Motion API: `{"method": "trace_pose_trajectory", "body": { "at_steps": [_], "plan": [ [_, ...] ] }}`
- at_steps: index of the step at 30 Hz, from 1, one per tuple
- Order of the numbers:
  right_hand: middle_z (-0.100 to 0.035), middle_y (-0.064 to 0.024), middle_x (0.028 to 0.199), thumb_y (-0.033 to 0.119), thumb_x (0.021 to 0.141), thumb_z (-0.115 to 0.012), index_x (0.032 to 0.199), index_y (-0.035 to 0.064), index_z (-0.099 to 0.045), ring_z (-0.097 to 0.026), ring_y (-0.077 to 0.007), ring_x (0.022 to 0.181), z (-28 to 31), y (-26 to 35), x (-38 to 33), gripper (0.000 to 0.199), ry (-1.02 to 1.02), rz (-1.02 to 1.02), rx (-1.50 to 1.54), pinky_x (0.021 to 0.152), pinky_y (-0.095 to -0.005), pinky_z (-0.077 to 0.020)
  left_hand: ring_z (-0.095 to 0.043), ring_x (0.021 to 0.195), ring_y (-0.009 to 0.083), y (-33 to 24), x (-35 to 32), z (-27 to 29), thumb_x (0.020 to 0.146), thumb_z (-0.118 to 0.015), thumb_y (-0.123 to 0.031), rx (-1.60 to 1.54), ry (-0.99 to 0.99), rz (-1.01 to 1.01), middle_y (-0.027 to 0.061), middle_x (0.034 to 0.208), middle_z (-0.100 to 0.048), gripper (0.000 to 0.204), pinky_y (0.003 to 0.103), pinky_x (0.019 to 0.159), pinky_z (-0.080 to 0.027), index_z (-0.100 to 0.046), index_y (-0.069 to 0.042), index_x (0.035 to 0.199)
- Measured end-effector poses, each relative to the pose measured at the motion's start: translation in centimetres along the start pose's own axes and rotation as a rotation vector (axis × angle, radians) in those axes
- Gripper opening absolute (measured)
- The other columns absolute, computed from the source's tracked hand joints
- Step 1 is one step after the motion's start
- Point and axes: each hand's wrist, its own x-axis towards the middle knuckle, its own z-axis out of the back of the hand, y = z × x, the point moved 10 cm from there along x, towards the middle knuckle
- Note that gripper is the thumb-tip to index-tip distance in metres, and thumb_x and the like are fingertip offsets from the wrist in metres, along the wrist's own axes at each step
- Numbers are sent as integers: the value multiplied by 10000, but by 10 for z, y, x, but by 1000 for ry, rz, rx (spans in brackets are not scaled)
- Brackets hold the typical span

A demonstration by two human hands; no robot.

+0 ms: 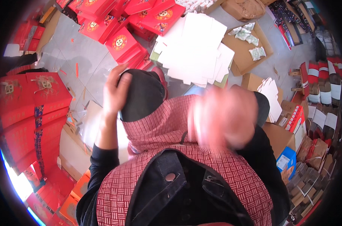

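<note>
A red-patterned apron (156,120) fills the lower centre of the frame, and stacked red boxes (18,107) fill the left side. More red boxes (122,43) are heaped at the upper left of centre. Beside them, at the upper centre, just above the right hand, lies a loose pile of white cards (197,45). Each card looks light, flat and fairly stiff, probably smooth enough to slide on its neighbour and likely to crease if pinched hard; an edge that juts from the pile seems the best grip, thumb above and fingers beneath. Right of the pile, an open cardboard tray (241,58) holds two groups of small white-and-green packets (256,53), with much of its bottom bare. Further down the right side, more white cards stand at another cardboard box (250,81); what else it holds is hidden. The right hand (223,116), in front of the apron at the centre right, is too blurred to tell its grip. The left hand (117,88) rests on the dark-clothed knee (144,94) left of centre, fingers loosely curved, holding nothing visible. Smallest are the orange scraps (77,69) at the left of centre.
</note>
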Motion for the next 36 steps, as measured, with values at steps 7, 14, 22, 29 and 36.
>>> {"method": "trace_pose_trajectory", "body": {
  "at_steps": [7,14,22,29,36],
  "plan": [
    [-561,-217,1129,145,820,-623,957,-45,-622,-536,-362,1048,174,-205,-106,234,-102,-111,-2092,823,-401,-498,-533,1099,266,-44,-18,-10,767,-667,-236,686,-67,-324,63,1107,-607,304,409,926,-403,-666,-121,1049],
    [-587,-184,1045,150,804,-590,968,-32,-624,-573,-354,999,190,-250,-107,247,183,-626,-1864,814,-417,-503,-540,1091,268,-43,-22,-14,775,-651,-235,672,-65,-344,73,1101,-618,306,407,938,-403,-661,-109,1054],
    [-642,-185,803,227,771,-653,755,15,-680,-623,-363,806,220,-208,-111,214,-6,-649,-1652,736,-448,-499,-542,1092,265,-52,-21,-29,774,-655,-256,631,-64,-393,62,1106,-622,317,411,924,-401,-663,-115,1058],
    [-614,-218,732,256,799,-707,816,-11,-617,-627,-361,691,190,-55,-51,282,-417,-130,-1329,623,-395,-480,-545,1083,326,-82,-37,-32,759,-688,-114,474,-154,-564,140,1151,-593,346,416,946,-422,-623,-43,1092],
    [-663,-177,846,151,818,-670,979,3,-653,-641,-243,694,60,28,-27,219,-185,-164,-1069,668,-310,-494,-441,1253,371,-221,-101,-25,630,-824,-60,393,-398,-1058,192,1333,-475,678,450,1026,-373,-543,-58,1247]
  ]
}}
